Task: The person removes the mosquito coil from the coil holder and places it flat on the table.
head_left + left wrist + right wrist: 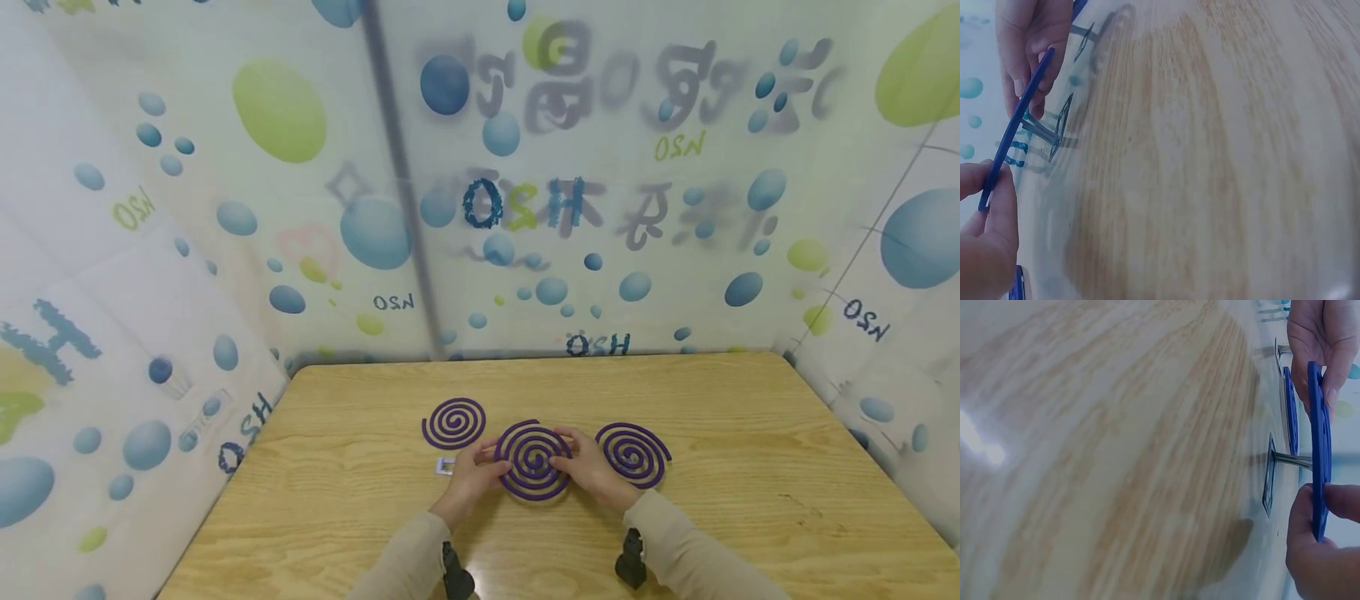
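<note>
Both hands hold a dark purple mosquito coil level, a little above the table. My left hand pinches its left edge between thumb and fingers, and my right hand grips the right edge. Under its middle stands a metal coil stand with a square base, its post reaching up to the coil. A second coil sits just right of my right hand, with another stand beneath it. Beyond my left hand lies a third coil, with a small metal stand in front of it.
The wooden table has rounded far corners. A pale curtain printed with blue and green dots surrounds it at the back and sides. Dark wrist devices are strapped below both sleeves.
</note>
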